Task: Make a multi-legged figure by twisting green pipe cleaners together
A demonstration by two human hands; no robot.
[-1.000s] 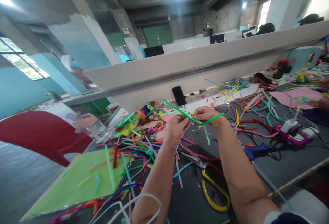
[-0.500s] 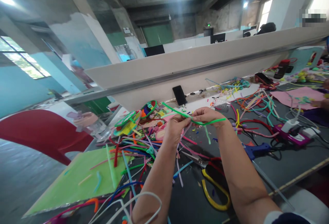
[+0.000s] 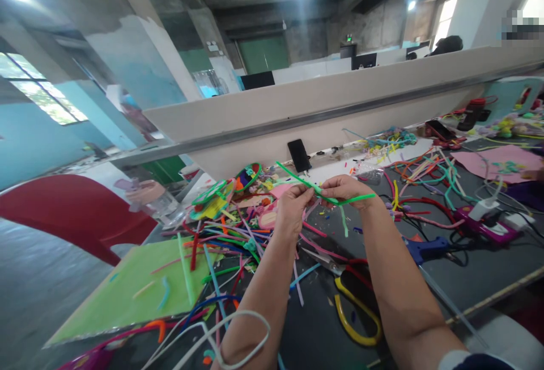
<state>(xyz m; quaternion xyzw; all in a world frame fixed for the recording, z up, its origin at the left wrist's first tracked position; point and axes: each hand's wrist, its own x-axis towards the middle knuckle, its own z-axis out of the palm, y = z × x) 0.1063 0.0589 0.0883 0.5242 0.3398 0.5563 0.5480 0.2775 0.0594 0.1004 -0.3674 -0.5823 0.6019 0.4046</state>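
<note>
Between both hands, above the dark tabletop, is a bright green pipe cleaner [image 3: 293, 174], bent near its middle. My left hand [image 3: 296, 203] pinches it near the bend, with one end sticking up to the left. My right hand [image 3: 343, 190] grips it just beside, fingers closed, and the other end runs right past the wrist. A paler green strip [image 3: 344, 222] hangs or lies below the right hand; I cannot tell whether it is joined. Under my forearms lie scissors [image 3: 359, 316] with yellow and black handles. Many coloured pipe cleaners [image 3: 229, 239] are heaped left of my left hand.
A black phone [image 3: 299, 154] leans against the white partition [image 3: 263, 115]. On the right are a blue glue gun [image 3: 426, 248] and a purple power strip [image 3: 488, 227] with cables. A green sheet [image 3: 131, 285], a clear bottle [image 3: 155, 203] and a red chair [image 3: 76, 211] stand left.
The view has shifted slightly. My left fingers have moved a little along the green pipe cleaner near the bend, and its left end points more steeply up. Both hands still hold it.
</note>
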